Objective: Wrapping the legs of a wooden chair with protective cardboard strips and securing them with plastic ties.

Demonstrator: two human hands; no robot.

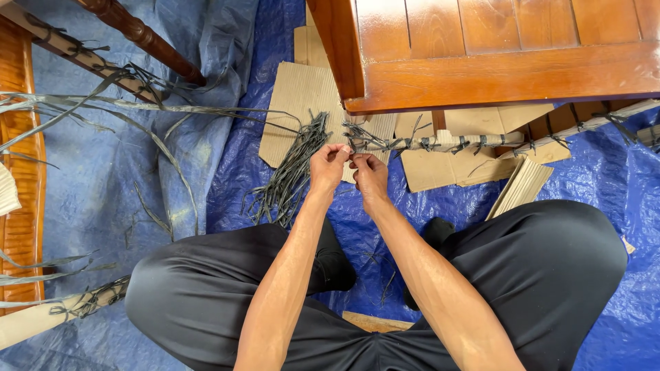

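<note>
Hands first: left hand (328, 167) and right hand (369, 173) sit knuckle to knuckle just under the near edge of the wooden furniture piece (495, 55), both pinched closed on a dark plastic strap (357, 141) at the end of a cardboard-wrapped rail (467, 143). Fingers are curled tight, nothing open about either one, and it looks like a knot is being pulled right at that end, though the fingertips hide the exact bit.

How far along? My guess is somewhere past the middle. The rail running off to the right below the furniture piece already has a whole row of dark ties along it, and the one in hand sits at its left end. Two more wrapped legs up at the left of the furniture piece look tied too, with long loose strap ends trailing off.

What's left, as far as I can tell: this tie isn't finished, and there's a fat bundle of spare straps (292, 172) lying just left of the hands on the blue tarp (605, 178). Loose cardboard sheets (302, 103) sit under the furniture piece, unused so far.
</note>
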